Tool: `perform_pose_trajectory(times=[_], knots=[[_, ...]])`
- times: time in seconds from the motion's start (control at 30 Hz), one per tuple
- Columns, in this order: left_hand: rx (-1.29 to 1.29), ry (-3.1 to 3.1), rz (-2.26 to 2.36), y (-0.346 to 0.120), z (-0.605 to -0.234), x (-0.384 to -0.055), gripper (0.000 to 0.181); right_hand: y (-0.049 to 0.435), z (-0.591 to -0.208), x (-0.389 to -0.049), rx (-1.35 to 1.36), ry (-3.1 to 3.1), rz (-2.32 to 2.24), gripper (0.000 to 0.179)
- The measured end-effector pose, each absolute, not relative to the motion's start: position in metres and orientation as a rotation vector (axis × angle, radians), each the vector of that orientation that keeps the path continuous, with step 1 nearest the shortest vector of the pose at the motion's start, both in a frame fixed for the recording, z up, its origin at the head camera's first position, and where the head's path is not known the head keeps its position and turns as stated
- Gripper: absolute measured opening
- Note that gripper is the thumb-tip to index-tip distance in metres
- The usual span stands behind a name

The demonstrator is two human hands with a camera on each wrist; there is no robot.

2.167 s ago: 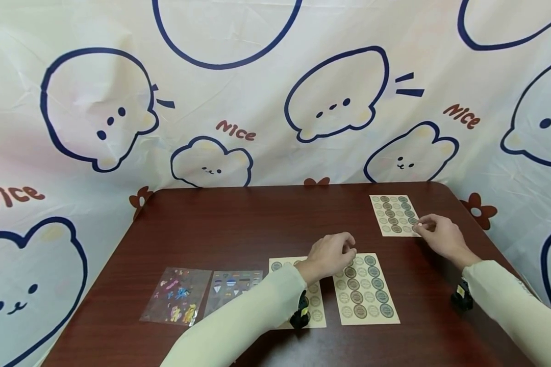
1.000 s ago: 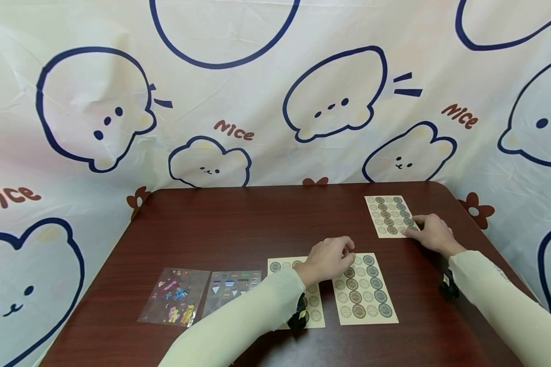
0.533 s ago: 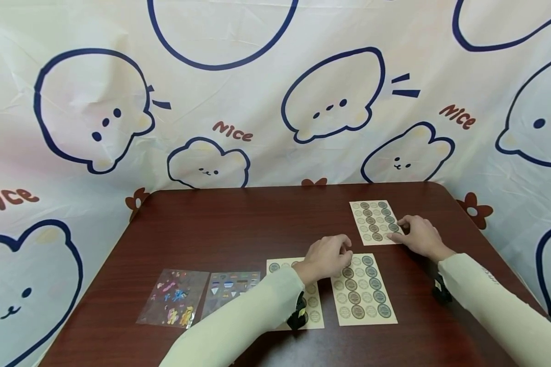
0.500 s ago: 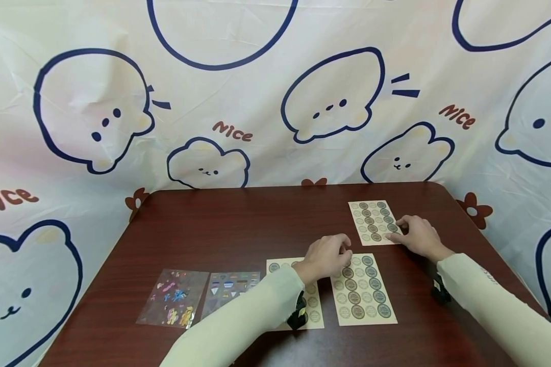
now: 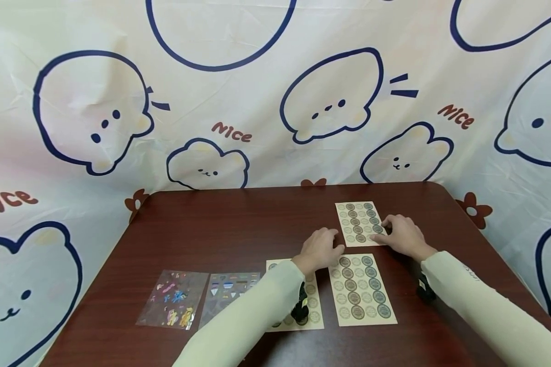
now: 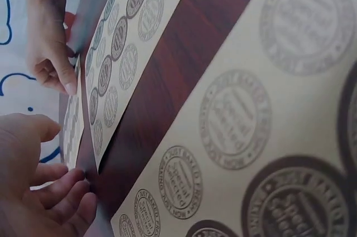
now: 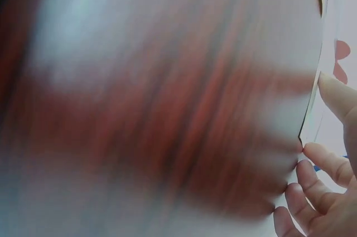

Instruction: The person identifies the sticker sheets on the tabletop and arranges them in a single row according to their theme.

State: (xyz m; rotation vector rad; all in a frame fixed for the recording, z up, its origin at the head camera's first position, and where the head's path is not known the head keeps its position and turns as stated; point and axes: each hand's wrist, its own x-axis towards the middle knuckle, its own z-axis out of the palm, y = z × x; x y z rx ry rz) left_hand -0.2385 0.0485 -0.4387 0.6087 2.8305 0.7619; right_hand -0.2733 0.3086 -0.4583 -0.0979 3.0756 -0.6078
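Observation:
In the head view my right hand (image 5: 403, 237) is at the right edge of the farthest sticker sheet (image 5: 354, 224), cream with rows of round labels. Its thumb rests on the sheet's lower right part, apart from the index fingertip by the edge. My left hand (image 5: 320, 248) hangs over the near sheets, thumb and fingers parted with nothing between them. Below it lie a second round-label sheet (image 5: 361, 290) and a third (image 5: 316, 306), the latter partly hidden by my left forearm. The left wrist view shows the left fingers (image 6: 61, 192) loosely bent.
To the left on the dark wooden table (image 5: 211, 224) lie a clear sheet of colourful pony-like stickers (image 5: 174, 298) and a clear sheet of small shapes (image 5: 227, 290), partly covered by my left sleeve. A patterned cloth (image 5: 266, 112) hangs behind the table.
The farthest sheet has slid left and slightly nearer along with my right hand. My left hand, still until half a second ago, has shifted a little left and away from me, its fingers spreading.

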Motion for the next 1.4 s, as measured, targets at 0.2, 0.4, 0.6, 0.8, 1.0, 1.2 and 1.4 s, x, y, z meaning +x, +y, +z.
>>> perform_pose_trajectory(times=[0.2,0.4,0.6,0.8,1.0,1.2,1.4], knots=[[0.593,2.81,0.673,0.049,-0.441,-0.244,0.061,0.296,-0.457,-0.274,-0.119,3.063,-0.595,0.059],[0.56,2.771,0.693,0.049,-0.447,-0.253,0.069,0.286,-0.453,-0.272,-0.121,3.031,-0.62,0.059],[0.555,2.741,0.816,0.047,-0.449,-0.257,0.049,0.28,-0.454,-0.271,-0.113,3.016,-0.631,0.058],[0.522,2.756,0.819,0.048,-0.45,-0.259,0.039,0.278,-0.454,-0.27,-0.15,3.063,-0.577,0.057],[0.455,2.795,0.752,0.053,-0.449,-0.258,0.059,0.279,-0.453,-0.271,-0.183,3.09,-0.578,0.063],[0.429,2.799,0.766,0.053,-0.451,-0.257,0.057,0.282,-0.452,-0.272,-0.141,2.976,-0.745,0.068],[0.432,2.805,0.811,0.052,-0.454,-0.258,0.057,0.283,-0.449,-0.274,-0.134,2.84,-0.973,0.059]])
